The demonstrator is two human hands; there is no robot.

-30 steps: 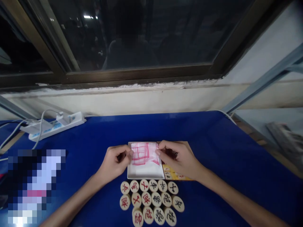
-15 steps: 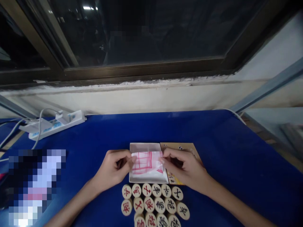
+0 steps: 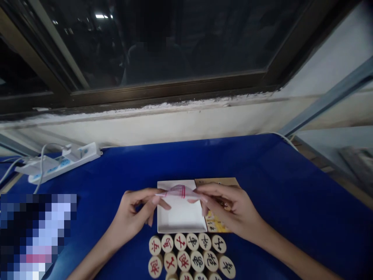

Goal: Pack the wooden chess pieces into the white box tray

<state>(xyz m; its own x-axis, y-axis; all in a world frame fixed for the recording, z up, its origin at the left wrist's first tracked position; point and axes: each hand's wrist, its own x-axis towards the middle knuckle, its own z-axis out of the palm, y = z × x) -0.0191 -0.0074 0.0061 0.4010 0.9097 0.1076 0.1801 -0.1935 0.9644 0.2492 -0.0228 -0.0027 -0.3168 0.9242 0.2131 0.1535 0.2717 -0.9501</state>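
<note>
A folded, thin white sheet with red printed lines (image 3: 178,192) is stretched between my two hands above an open white box (image 3: 180,217). My left hand (image 3: 140,210) pinches its left end between thumb and fingers. At the other end, my right hand (image 3: 229,206) grips the sheet's right edge. The sheet is seen nearly edge-on, so most of its print is hidden. Below the box stand rows of round wooden Chinese chess pieces (image 3: 183,260), with red characters on the left and black ones on the right.
A tan printed box lid (image 3: 215,181) lies against the box's right side, partly under my right hand. On the blue table (image 3: 189,161), a white power strip (image 3: 70,161) with cables sits at the far left. A pixelated object (image 3: 43,237) is at the left front.
The sheet has lifted and tilted from facing me to nearly edge-on, uncovering the box's white inside. Both hands keep hold of its ends. The camera view has shifted slightly.
</note>
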